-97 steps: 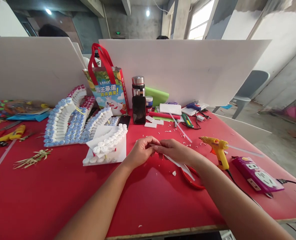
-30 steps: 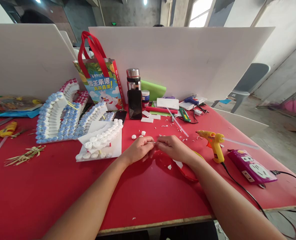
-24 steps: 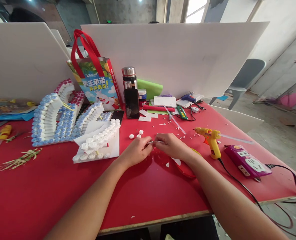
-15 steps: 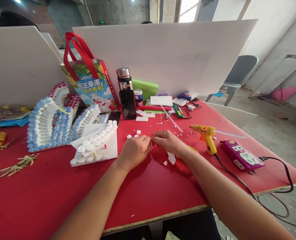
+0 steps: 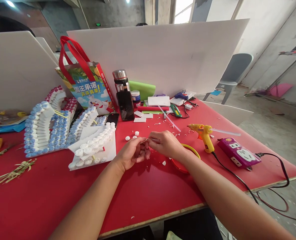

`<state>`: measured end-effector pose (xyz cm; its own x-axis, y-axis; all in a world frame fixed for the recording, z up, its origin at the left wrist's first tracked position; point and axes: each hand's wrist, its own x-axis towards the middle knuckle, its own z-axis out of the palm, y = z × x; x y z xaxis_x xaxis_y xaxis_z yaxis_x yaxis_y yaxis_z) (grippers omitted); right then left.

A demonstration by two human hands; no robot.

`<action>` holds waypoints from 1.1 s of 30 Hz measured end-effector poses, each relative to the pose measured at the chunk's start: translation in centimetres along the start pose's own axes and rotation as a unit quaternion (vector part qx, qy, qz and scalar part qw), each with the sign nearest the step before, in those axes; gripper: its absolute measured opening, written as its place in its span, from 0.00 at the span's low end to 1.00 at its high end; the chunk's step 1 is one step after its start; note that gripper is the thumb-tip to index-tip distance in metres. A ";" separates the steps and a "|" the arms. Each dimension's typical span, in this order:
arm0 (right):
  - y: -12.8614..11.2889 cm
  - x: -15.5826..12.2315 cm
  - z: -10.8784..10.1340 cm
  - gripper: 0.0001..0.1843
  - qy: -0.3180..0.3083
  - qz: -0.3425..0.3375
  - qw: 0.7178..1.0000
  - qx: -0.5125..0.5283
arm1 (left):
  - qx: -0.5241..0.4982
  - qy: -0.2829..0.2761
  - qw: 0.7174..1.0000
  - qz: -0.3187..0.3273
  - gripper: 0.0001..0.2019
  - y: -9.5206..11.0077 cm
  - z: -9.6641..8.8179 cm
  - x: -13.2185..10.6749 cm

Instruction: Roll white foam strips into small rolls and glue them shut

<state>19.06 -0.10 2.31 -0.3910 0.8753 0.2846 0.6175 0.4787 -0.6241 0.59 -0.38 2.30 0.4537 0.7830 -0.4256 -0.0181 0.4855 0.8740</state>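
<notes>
My left hand (image 5: 133, 152) is turned partly palm up, its fingers curled and its thumb against the forefinger. My right hand (image 5: 165, 144) meets it from the right, fingertips pinched together at the left thumb. Whatever lies between the fingertips is too small and hidden to name. Just beyond the left hand lie small white rolled pieces (image 5: 127, 138). To its left stands a white board model (image 5: 108, 154) carrying rows of white rolls. Under the right forearm a round red and yellow ring-shaped thing (image 5: 196, 152) shows in part, near a white scrap (image 5: 164, 163).
A yellow hot glue gun (image 5: 205, 135) and a purple power strip (image 5: 240, 151) with cords are at right. Behind are a phone (image 5: 125, 106), a flask (image 5: 119, 76), a green cutter (image 5: 175, 110) and a gift bag (image 5: 93, 90). Blue-and-white models (image 5: 39, 130) stand left.
My left hand has rolled palm upward, its fingers loosening from a tighter curl. The right hand has turned over more, knuckles up. The white scrap by the right wrist is now hidden.
</notes>
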 end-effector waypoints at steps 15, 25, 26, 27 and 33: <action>0.3 0.4 0.4 0.08 -0.022 0.064 0.996 0.050 | 0.383 0.072 0.904 0.175 0.14 -0.5 0.1 -0.3; 0.5 0.5 1.2 0.08 0.025 0.050 0.992 0.116 | 0.317 0.111 0.922 0.192 0.19 -0.3 0.4 -0.3; 0.4 0.4 1.1 0.08 0.039 0.036 0.995 0.084 | 0.231 0.086 0.960 0.136 0.22 -0.2 0.3 -0.2; 0.3 0.3 1.0 0.07 0.050 0.022 0.997 0.054 | 0.148 0.056 0.984 0.077 0.24 0.0 0.2 -0.1; 0.5 0.2 0.6 0.09 0.032 -0.040 0.998 -0.036 | -0.091 -0.043 0.994 -0.041 0.17 0.4 -0.3 0.3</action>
<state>18.88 0.24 1.58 -0.3972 0.8360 0.3787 0.6347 0.5483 -0.5445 0.48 0.13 2.44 0.5349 0.7054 -0.4651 -0.1351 0.6148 0.7770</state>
